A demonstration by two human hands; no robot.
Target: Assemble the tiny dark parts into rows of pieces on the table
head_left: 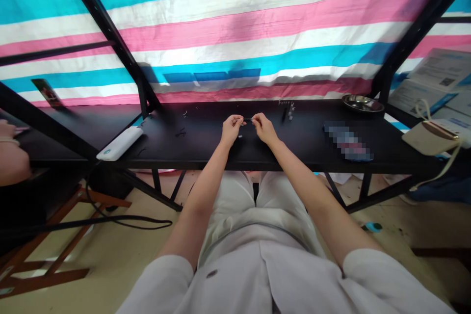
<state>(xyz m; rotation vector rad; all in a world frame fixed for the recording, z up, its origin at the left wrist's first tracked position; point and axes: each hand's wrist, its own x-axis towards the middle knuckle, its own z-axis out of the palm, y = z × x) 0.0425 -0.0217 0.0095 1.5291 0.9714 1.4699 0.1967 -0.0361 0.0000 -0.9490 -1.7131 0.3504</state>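
Over the middle of the black table, my left hand and my right hand face each other, fingers pinched. A small dark thin piece spans the gap between their fingertips, held at both ends. Just below it on the table lies a tiny silvery part. Several small metal parts stand in rows behind my right hand, beside a dark stick-like piece. Dark small bits lie to the left of my left hand.
A white power bank-like box lies at the table's left end. At the right are a round metal dish, a blurred-out flat object and a beige bag. Black frame posts rise on both sides. Another person's arm shows far left.
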